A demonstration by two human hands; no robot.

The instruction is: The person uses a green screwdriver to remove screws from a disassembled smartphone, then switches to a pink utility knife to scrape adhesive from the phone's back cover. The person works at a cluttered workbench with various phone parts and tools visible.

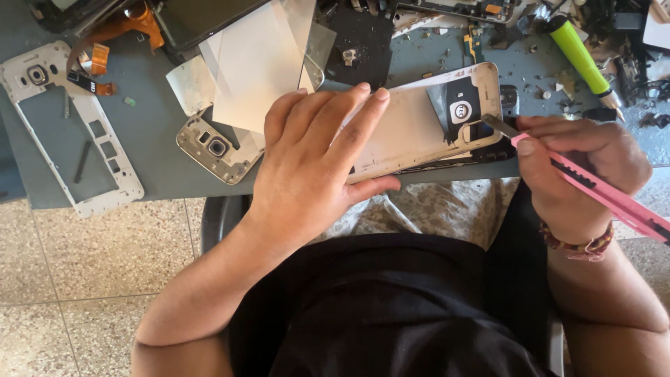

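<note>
Beneath your forearms you have a speckled terrazzo floor (pixel 91 265), pale beige with thin joint lines. Your hands rest at the near edge of a grey-blue worktable (pixel 160 160), whose surface runs away beyond your fingers. Soft daylight falls evenly over it, and shadows stay faint around your wrists.

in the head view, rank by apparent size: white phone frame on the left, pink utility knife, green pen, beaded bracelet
1. white phone frame
2. pink utility knife, partly cut off at the picture edge
3. green pen
4. beaded bracelet

Knife and pen look close; the knife lies nearer the camera.
</note>
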